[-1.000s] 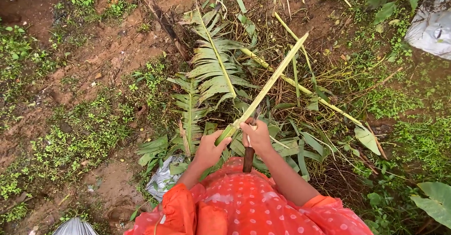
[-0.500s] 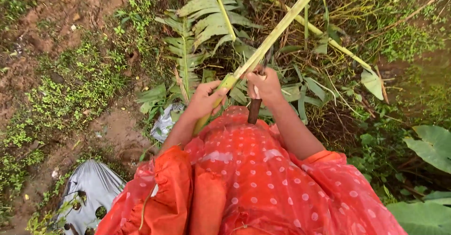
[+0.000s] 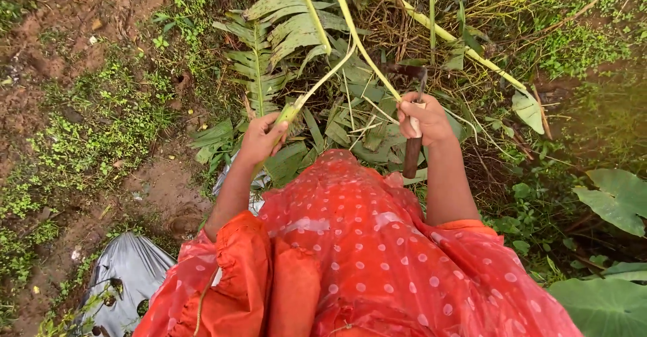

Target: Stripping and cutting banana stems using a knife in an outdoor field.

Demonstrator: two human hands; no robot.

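A long pale-green leaf stalk point(image 3: 350, 40), smooth and slightly curved, is seen stretched over a heap of torn green fronds point(image 3: 283, 34) on the muddy ground point(image 3: 60, 54), its upper end cut off at the top edge. Its lower end is clamped in the left hand point(image 3: 261, 138), fingers curled tight. The right hand point(image 3: 423, 118) is closed round a dark wooden-handled cutting tool point(image 3: 412, 149); the blade is hard to make out against the stems. The forearms are partly hidden by an orange dotted raincoat point(image 3: 364, 256).

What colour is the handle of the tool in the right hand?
Dark brown, seen in the head view: the handle sticks out below the right hand.
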